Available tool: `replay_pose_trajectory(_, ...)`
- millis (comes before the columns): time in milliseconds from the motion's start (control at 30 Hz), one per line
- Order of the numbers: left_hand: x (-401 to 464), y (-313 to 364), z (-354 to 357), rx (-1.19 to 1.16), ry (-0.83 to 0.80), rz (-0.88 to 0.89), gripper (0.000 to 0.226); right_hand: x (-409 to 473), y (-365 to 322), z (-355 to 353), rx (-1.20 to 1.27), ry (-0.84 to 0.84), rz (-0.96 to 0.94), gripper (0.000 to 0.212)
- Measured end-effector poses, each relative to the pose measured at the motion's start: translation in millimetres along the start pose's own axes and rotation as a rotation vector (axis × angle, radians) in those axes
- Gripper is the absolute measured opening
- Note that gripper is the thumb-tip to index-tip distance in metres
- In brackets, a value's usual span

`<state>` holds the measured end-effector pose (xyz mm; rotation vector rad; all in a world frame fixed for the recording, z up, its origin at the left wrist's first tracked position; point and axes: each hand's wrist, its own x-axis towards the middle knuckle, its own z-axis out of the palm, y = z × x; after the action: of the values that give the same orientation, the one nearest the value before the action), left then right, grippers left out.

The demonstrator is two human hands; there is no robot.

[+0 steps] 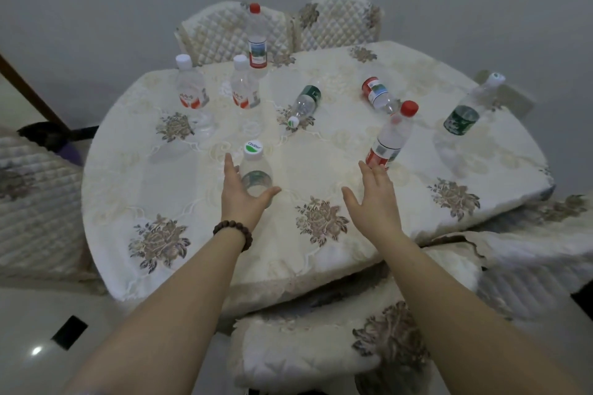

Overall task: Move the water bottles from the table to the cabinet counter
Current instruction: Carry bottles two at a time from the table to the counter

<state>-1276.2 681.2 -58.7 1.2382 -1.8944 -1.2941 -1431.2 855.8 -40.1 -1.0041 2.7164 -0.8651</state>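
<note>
Several clear water bottles are spread over a table (pixel 179 189) covered with a cream floral cloth. My left hand (pixel 241 194) is open, its fingers and thumb spread around a green-labelled bottle (pixel 255 170) standing near the front, without closing on it. My right hand (pixel 375 196) is open, with its fingertips just short of a standing red-labelled, red-capped bottle (pixel 393 135). A green-labelled bottle (pixel 305 104) and a red-labelled bottle (pixel 378 94) lie on their sides mid-table. Other bottles stand at the back left (pixel 191 83), (pixel 244 83), at the back (pixel 256 38) and at the right (pixel 465 112).
Two quilted chairs (pixel 221 32) stand against the wall behind the table. Another quilted chair (pixel 32 202) is at the left and a padded chair (pixel 321 346) sits just under my arms. The floor (pixel 38 324) is glossy tile at lower left.
</note>
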Motion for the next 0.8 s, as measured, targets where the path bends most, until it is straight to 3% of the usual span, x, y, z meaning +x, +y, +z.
replay_pose_trajectory(300, 15, 26, 35, 0.0, 0.02, 0.091, 0.08, 26, 43, -22, 0.067, 0.052, 0.101, 0.069)
replay_pose_trajectory(600, 41, 49, 83, 0.066, -0.017, 0.182, 0.082, 98, 69, -29, 0.342, 0.148, 0.278, 0.108)
replay_pose_trajectory(800, 50, 46, 93, 0.082, -0.002, 0.163, 0.083, 132, 82, -24, 0.44, 0.132, 0.322, 0.105)
